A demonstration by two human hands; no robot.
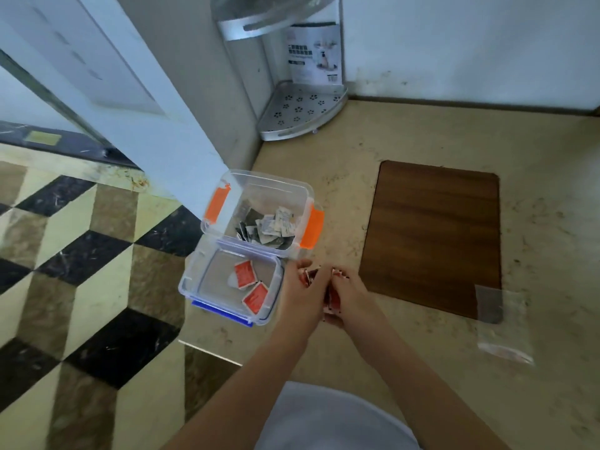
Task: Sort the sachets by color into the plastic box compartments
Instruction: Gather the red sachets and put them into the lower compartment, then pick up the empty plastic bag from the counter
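Two clear plastic boxes stand on the beige counter. The far box (pixel 259 190), with orange clips, holds several white and dark sachets (pixel 271 227). The near box (pixel 194 280), with blue clips, holds two red sachets (pixel 244 273). Just right of the near box, my left hand (pixel 300 298) and my right hand (pixel 352 295) are pressed together around a bunch of red sachets (pixel 331 300). Both hands are closed on the bunch, which they mostly hide.
A brown wooden board (pixel 435 232) lies on the counter to the right. A clear plastic bag (pixel 501 323) overlaps its near right corner. A metal corner rack (pixel 302 108) stands at the back by the wall. The counter edge drops to a tiled floor on the left.
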